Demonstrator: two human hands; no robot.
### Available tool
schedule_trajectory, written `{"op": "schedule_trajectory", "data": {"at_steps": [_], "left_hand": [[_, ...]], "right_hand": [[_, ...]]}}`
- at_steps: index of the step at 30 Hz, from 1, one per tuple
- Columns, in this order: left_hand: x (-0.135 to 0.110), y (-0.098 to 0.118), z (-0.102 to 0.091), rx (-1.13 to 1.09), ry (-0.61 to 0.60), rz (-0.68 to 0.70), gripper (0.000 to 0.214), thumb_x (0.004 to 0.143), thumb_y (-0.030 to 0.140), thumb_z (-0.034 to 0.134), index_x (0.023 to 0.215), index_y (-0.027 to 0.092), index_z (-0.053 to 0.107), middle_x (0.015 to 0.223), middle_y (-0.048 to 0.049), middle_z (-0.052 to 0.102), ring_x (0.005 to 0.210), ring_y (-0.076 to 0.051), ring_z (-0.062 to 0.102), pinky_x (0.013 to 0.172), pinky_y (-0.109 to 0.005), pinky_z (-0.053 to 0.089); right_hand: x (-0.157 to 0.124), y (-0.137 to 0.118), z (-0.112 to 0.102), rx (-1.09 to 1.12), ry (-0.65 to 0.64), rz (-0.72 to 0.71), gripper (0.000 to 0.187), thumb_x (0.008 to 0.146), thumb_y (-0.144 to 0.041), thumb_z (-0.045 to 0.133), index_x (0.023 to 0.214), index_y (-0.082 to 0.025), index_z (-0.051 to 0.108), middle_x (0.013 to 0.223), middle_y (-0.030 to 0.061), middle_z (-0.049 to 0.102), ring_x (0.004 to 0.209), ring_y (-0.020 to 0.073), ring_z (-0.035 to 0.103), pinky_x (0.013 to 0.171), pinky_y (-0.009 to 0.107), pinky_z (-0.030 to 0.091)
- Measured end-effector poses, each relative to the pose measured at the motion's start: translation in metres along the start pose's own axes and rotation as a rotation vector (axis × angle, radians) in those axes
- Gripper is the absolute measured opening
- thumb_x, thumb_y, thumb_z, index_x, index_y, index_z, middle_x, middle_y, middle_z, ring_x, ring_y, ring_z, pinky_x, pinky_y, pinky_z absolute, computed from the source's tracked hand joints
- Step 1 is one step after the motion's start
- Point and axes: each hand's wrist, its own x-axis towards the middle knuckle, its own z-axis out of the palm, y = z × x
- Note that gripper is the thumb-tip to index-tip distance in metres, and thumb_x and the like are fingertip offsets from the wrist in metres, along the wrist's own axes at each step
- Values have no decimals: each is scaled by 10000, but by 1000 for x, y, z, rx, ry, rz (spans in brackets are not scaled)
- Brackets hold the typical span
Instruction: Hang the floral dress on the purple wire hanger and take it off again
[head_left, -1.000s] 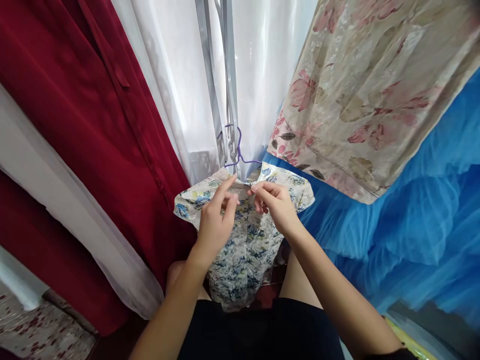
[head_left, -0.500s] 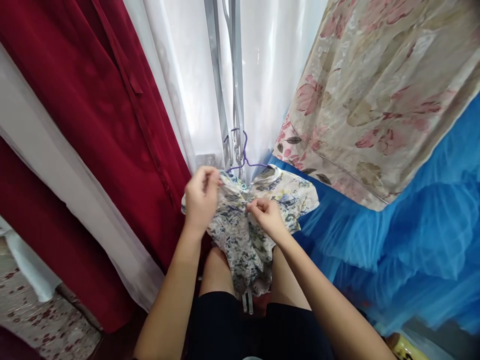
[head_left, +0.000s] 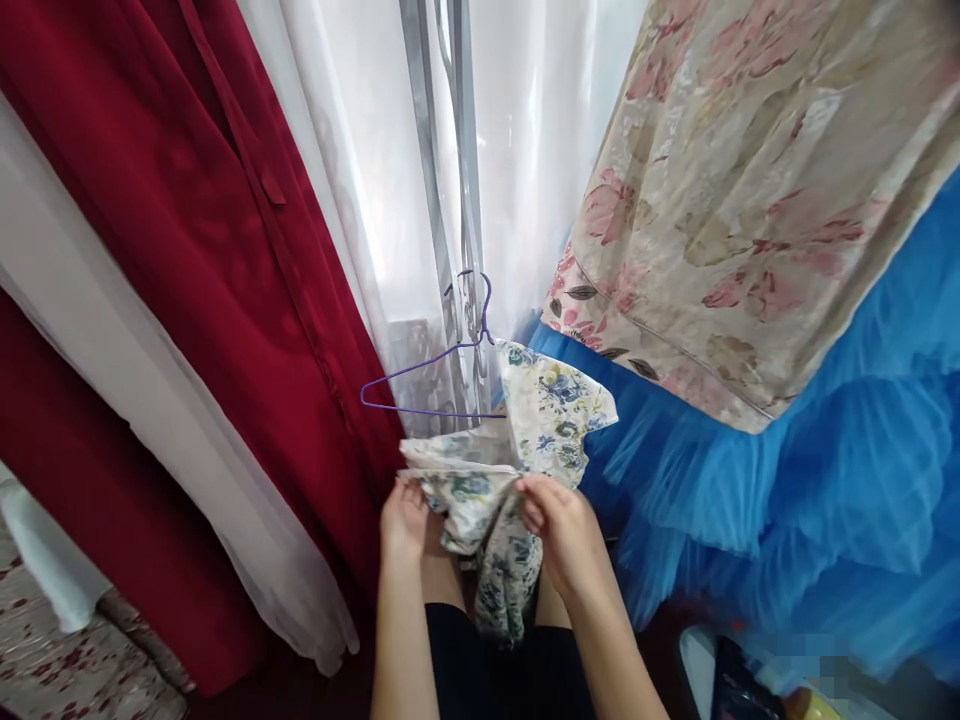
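Note:
A white floral blouse with blue and yellow flowers hangs half off a purple hanger. Its right side still covers the hanger's right arm, while the left arm of the hanger is bare. My left hand pinches the loosened edge of the blouse at the left, below the hanger. My right hand is closed on the blouse's front near its middle. The lower part of the garment droops between my legs. The hanger's hook is up among hanging grey straps.
Red curtain-like fabric and white cloth hang on the left. A beige floral cloth hangs at upper right above blue ruffled tulle. White sheer fabric hangs behind. Items including something yellow lie at lower right.
The blouse's left shoulder has come off the hanger, baring its left arm. My left hand has moved down with that edge, and my right hand has moved lower too.

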Motion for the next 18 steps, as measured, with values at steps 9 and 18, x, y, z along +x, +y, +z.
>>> {"op": "schedule_trajectory", "data": {"at_steps": [9, 18], "left_hand": [[-82, -16, 65, -21, -333, -103, 312, 846, 443, 766, 980, 173, 686, 1017, -66, 710, 994, -202, 667, 966, -328, 494], [-127, 32, 85, 617, -525, 316, 210, 1016, 391, 538, 989, 208, 637, 1069, -71, 668, 1075, -227, 615, 977, -319, 445]], "right_hand": [[-3, 15, -70, -60, 558, -149, 288, 762, -442, 742, 899, -196, 681, 755, 1, 650, 697, 166, 599, 609, 258, 468], [-43, 13, -27, -46, -285, 208, 606, 906, -761, 485, 968, -225, 762, 887, 75, 734, 990, 277, 651, 919, 403, 490]]}}
